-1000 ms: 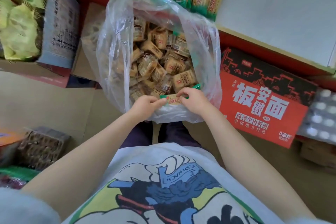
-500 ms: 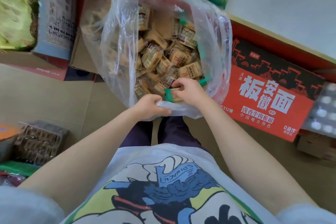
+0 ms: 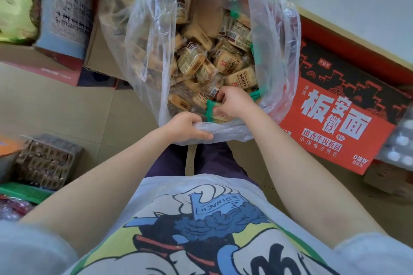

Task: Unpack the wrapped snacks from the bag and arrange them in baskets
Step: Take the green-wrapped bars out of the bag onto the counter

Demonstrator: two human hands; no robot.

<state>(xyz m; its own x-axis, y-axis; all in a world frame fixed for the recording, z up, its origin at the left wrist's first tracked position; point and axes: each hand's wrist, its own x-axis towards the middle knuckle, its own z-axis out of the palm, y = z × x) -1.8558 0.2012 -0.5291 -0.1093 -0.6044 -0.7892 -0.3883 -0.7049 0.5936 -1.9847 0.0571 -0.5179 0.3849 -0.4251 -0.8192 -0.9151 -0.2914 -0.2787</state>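
At the far left we see a stack of brown packets (image 3: 48, 161) cut off by the frame edge, with a green strip below it too blurred to name. Above, a pale printed box (image 3: 67, 6) runs out of the top, its text unreadable. Bare tan floor (image 3: 67, 109) lies open between these and the clear plastic bag (image 3: 277, 51).

Our left hand (image 3: 186, 127) curls round the bag's near rim and grips the bunched plastic. The bag stands open, full of wrapped snacks (image 3: 228, 63); those behind its left wall show only as smears through the film.

Our right hand (image 3: 234, 101) reaches inside at the near edge, fingers bent round a green-ended snack packet (image 3: 212, 113); it seems to pinch just the one, though the palm hides most of it.

To the right a red noodle carton (image 3: 335, 123) lies just beside the bag, its far corner covered by a blurred tray of white rounds (image 3: 400, 147).
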